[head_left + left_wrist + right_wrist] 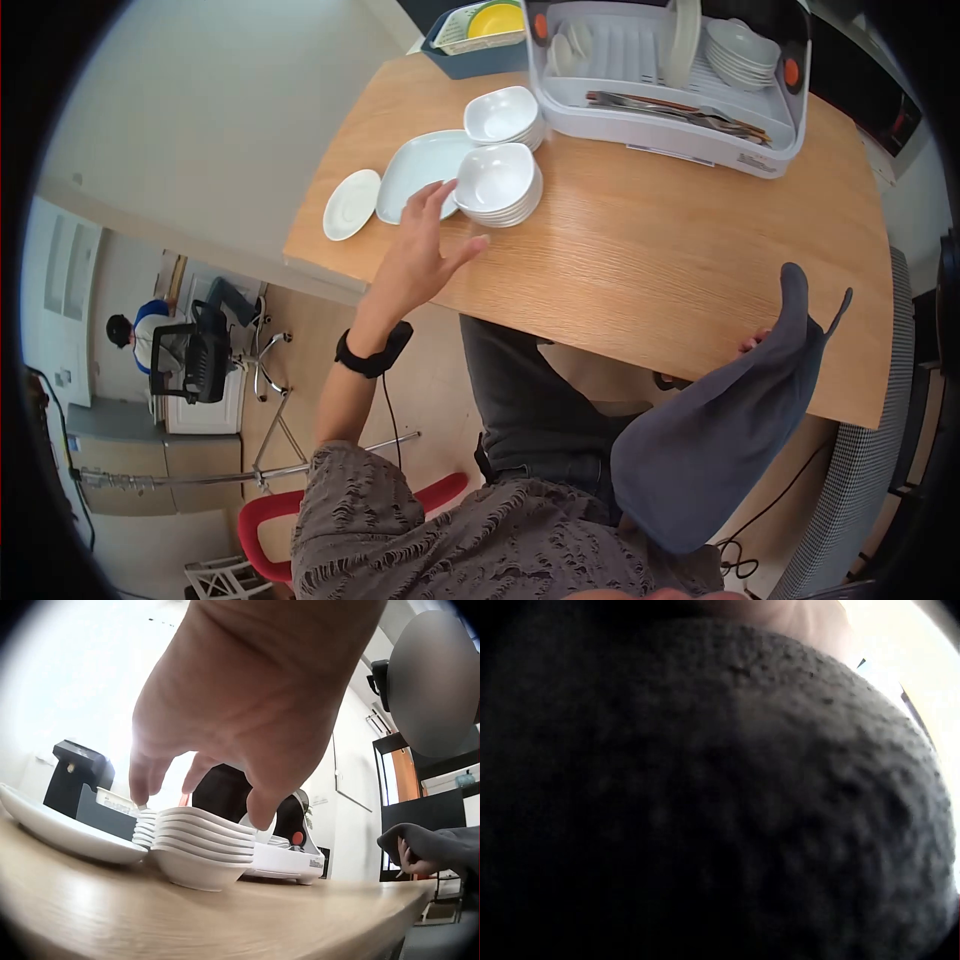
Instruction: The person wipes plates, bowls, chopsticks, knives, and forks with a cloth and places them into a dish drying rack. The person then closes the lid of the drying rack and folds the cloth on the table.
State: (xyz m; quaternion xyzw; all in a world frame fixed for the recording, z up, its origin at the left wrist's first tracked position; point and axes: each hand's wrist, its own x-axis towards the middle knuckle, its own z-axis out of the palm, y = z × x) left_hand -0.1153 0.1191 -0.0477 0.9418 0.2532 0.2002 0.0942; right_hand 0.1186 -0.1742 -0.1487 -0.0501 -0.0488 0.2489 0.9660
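Observation:
My left hand [418, 258] reaches over the table edge with fingers spread, beside the front stack of white bowls [497, 180]. In the left wrist view, the fingers hang close above that bowl stack [202, 851], thumb apart from them. A dark grey towel [715, 435] with a hanging loop drapes over my right hand [755, 341]; only some fingers show at its edge. Those fingers look curled against the towel in the left wrist view. Dark towel fabric [727, 795] fills most of the right wrist view. A second bowl stack [502, 115] stands behind the first.
Left of the bowls lie a pale square plate [408, 172] and a small white dish [351, 205]. A white dish rack [640, 125] with dishes and cutlery stands at the back. Beside it is a blue bin [480, 62]. A person [150, 330] sits far left.

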